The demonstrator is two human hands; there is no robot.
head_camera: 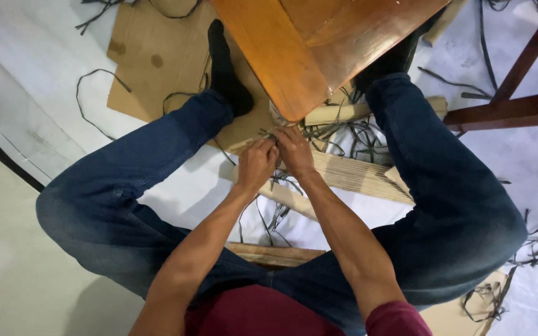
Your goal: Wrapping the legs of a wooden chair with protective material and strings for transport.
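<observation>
Maroon sleeves and blue-jeaned legs frame the view, knees spread over a white floor (20, 74). Ahead stands an orange wooden chair (319, 43), its corner pointing back at the person. Below it lies a woven fibre panel (356, 175), long axis running away to the right. Both hands meet at the chair corner: the left hand (256, 165) and right hand (294, 151), touching, are curled closed on thin dark fibre strands (268, 133) directly ahead of the fingertips, equally near both.
</observation>
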